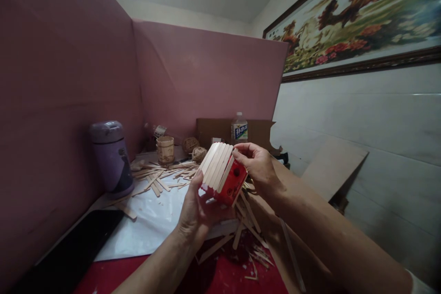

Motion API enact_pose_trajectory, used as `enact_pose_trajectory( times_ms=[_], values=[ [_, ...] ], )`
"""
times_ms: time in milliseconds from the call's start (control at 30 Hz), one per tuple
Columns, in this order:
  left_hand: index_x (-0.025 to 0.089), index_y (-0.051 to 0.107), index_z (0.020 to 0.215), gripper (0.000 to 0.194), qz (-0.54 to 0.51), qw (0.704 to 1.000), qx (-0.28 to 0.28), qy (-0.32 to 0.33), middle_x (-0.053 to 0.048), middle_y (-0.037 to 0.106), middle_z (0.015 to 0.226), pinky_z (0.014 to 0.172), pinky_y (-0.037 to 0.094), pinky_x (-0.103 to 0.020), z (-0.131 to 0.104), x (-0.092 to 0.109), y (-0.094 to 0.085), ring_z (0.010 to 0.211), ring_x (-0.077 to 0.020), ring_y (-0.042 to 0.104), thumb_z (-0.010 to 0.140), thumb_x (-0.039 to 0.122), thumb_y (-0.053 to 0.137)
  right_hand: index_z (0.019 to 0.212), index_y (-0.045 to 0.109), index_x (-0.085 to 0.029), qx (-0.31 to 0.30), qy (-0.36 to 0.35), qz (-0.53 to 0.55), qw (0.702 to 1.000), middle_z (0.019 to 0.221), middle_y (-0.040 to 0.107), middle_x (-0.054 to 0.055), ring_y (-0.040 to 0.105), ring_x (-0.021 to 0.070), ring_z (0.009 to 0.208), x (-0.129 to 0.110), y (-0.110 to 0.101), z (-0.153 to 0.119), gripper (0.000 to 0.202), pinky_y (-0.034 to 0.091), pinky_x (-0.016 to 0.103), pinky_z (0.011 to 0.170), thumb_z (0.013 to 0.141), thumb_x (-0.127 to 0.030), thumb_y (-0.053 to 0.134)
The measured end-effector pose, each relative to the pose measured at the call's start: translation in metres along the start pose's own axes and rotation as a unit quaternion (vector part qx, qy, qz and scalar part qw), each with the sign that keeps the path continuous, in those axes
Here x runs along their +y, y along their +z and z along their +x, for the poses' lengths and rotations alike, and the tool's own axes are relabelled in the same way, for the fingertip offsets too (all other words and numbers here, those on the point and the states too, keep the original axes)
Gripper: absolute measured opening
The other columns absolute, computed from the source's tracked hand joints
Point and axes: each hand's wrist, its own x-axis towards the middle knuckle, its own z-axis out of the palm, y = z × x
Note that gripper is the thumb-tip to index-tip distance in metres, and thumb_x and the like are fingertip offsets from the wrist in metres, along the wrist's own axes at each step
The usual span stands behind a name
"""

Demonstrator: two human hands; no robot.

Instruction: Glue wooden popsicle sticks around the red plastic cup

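Note:
A red container (231, 191) with a row of pale craft sticks (214, 165) side by side over one face is held up in front of me. My left hand (197, 206) supports it from below and the left, thumb along the stick-covered face and fingers mostly behind it. At the right end of the row, my right hand (257, 165) pinches the upper end of one craft stick (226, 173), which lies slightly angled with a narrow gap beside its neighbour. Bare red surface with dark marks shows to the right of that stick.
Loose craft sticks (156, 179) lie scattered on a white sheet (151, 227). A purple flask (112, 161) stands left, a black flat object (74, 248) before it. Behind are a small wooden cup (166, 150), twine balls (190, 145) and a bottle (239, 129). More sticks (250, 213) lie below my hands.

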Motion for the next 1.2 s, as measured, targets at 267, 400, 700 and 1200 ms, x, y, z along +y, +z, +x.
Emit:
enact_pose_trajectory(
  times_ms=[267, 400, 700, 1200],
  values=[
    [0.022, 0.054, 0.112, 0.043, 0.009, 0.999, 0.021, 0.024, -0.002, 0.053, 0.076, 0.063, 0.056, -0.042, 0.0005, -0.0003, 0.0, 0.059, -0.0174, 0.059, 0.079, 0.049, 0.057, 0.076, 0.064, -0.017, 0.007, -0.006, -0.003, 1.0, 0.069, 0.063, 0.002, 0.056, 0.0147, 0.063, -0.0012, 0.0004, -0.0009, 0.026, 0.046, 0.029, 0.059, 0.06, -0.034, 0.076],
    [0.022, 0.054, 0.113, 0.04, 0.007, 0.998, 0.006, 0.061, -0.005, 0.057, 0.084, 0.067, 0.056, -0.041, -0.0009, -0.0005, 0.0021, 0.068, -0.0197, 0.062, 0.079, 0.042, 0.059, 0.075, 0.063, -0.017, 0.012, -0.009, 0.001, 1.0, 0.07, 0.063, 0.002, 0.056, 0.0142, 0.063, -0.0009, 0.0004, -0.0007, 0.026, 0.047, 0.03, 0.061, 0.059, -0.033, 0.075],
    [0.024, 0.049, 0.118, 0.051, 0.027, 0.994, 0.002, 0.103, -0.006, 0.06, 0.088, 0.059, 0.056, -0.037, -0.0004, -0.002, 0.0018, 0.069, -0.0225, 0.064, 0.073, 0.042, 0.065, 0.075, 0.063, -0.017, 0.012, -0.008, -0.002, 1.0, 0.068, 0.062, 0.001, 0.056, 0.0144, 0.062, -0.0053, -0.0002, -0.0037, 0.023, 0.046, 0.029, 0.06, 0.06, -0.031, 0.074],
    [0.023, 0.048, 0.116, 0.052, 0.031, 0.992, -0.011, 0.12, -0.007, 0.059, 0.094, 0.06, 0.057, -0.037, 0.0031, -0.0052, -0.0005, 0.072, -0.0218, 0.064, 0.072, 0.042, 0.068, 0.08, 0.062, -0.017, 0.007, -0.019, -0.023, 1.0, 0.074, 0.063, 0.003, 0.058, 0.0158, 0.068, -0.0038, -0.0009, -0.0034, 0.021, 0.049, 0.031, 0.065, 0.066, -0.03, 0.071]
  ],
)
